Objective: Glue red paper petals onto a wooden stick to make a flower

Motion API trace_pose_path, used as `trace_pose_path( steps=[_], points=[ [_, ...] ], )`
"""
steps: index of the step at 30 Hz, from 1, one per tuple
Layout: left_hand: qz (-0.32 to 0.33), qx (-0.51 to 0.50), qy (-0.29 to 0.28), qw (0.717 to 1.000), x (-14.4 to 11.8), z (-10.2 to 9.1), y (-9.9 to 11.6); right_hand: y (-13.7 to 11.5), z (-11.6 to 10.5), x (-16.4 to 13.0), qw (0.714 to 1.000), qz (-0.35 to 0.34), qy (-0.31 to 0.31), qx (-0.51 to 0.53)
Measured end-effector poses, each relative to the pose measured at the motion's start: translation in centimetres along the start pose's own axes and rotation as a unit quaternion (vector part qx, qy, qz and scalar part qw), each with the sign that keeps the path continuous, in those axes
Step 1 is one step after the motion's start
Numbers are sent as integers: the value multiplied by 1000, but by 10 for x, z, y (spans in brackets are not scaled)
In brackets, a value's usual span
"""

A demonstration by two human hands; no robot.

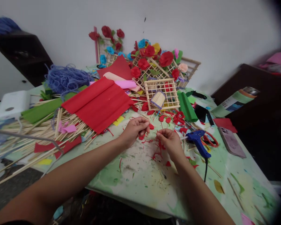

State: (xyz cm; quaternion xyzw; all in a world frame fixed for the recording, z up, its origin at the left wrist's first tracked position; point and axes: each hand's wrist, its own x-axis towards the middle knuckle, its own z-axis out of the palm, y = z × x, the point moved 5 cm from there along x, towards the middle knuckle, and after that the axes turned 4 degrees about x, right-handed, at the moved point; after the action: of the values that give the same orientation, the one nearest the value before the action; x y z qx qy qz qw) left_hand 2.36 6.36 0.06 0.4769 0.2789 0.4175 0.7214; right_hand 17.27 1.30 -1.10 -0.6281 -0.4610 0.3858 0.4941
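My left hand point(136, 130) is held over the middle of the table, its fingers curled and the thumb pressed to the index finger. Opposite it, a short gap away, my right hand point(171, 142) pinches thumb against fingertips. Whatever sits in either pinch is too small to make out. Red paper petals point(162, 118) and thin red scraps point(157, 155) lie around and under both hands. A blue glue gun point(199, 140) rests on its side just right of my right hand, near orange-handled scissors point(212, 139).
A red crepe paper sheet point(98, 104) and many thin sticks point(67, 125) lie left. Bamboo lattice frames point(162, 93) with paper roses point(166, 59) stand behind. Blue yarn point(66, 79) is back left. A phone point(231, 142) and bottle point(235, 101) are right.
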Motion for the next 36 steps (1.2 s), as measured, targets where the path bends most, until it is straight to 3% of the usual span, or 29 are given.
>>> trace_pose_path(
  steps=[4, 9, 15, 36],
  points=[
    [-42, 14, -22, 999, -7, 9, -12, -6, -16, 2, 992, 1, 56, 116],
    [-86, 29, -45, 995, -13, 17, -25, -13, -27, 1, 990, -48, 105, 79],
    [-96, 35, -46, 994, -14, 18, -31, -11, -21, 0, 994, -31, 71, 74],
    [-97, 54, -50, 993, -12, 16, -33, -13, -14, -6, 985, -3, 53, 165]
  ],
)
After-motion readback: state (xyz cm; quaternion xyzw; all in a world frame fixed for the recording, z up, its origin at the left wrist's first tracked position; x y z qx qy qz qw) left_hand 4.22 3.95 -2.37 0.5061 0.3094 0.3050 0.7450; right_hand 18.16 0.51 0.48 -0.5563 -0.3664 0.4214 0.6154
